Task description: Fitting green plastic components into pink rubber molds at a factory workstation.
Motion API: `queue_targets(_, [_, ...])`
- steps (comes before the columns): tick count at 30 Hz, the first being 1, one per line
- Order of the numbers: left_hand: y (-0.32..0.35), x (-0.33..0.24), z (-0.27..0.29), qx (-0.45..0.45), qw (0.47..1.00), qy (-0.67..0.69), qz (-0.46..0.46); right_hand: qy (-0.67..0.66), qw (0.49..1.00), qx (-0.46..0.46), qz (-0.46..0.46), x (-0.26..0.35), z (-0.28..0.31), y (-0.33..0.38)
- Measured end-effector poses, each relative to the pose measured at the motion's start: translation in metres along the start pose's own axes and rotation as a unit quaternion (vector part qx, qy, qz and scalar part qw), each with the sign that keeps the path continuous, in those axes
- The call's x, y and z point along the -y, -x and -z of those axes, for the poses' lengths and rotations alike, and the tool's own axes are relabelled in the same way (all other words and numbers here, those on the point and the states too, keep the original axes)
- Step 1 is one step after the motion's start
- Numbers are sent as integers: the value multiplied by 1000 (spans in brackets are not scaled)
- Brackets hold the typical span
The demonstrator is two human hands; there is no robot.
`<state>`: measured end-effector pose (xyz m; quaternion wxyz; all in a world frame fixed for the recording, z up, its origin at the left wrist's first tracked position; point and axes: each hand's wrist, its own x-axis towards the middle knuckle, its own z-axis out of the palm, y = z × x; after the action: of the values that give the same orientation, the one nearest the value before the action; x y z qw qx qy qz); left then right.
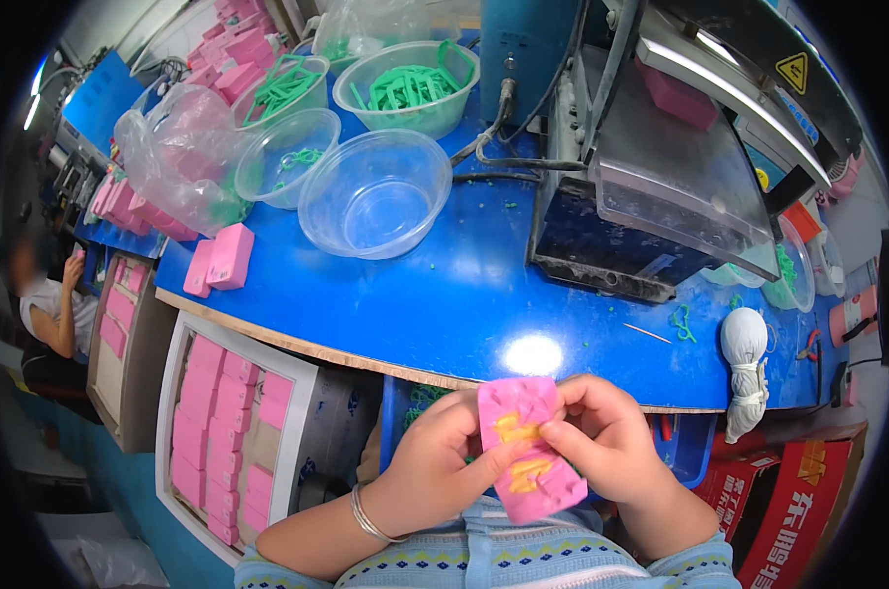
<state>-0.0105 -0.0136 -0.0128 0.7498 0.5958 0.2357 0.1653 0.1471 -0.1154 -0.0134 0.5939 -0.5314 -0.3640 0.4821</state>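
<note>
Between my two hands, just off the bench's front edge, is a flat pink rubber-like slab [538,454] with a knobbly surface and yellow patches along its middle. My left hand [433,461] is closed on the slab's left side, its thumb lying across the front. On the other side, my right hand [613,442] pinches the upper right edge, with the thumb against the face near the yellow. Fingers behind the slab are mostly hidden.
Clear plastic bowls [376,201] and a bowl of green strips [410,88] stand on the blue bench [435,314]. Pink blocks [231,257] sit at left, a machine [660,216] at back right. A white wrapped bundle [746,339] lies right; a person [62,304] sits far left.
</note>
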Motion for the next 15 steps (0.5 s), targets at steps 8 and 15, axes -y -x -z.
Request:
queue_targets(8, [-3,-5,11,81,984,-116,-105,-202,974,60,-85,-6,-3,-1])
queue_targets(15, [2,4,9,75,996,19,-43,-205,973,55,-90,-8,-2,1])
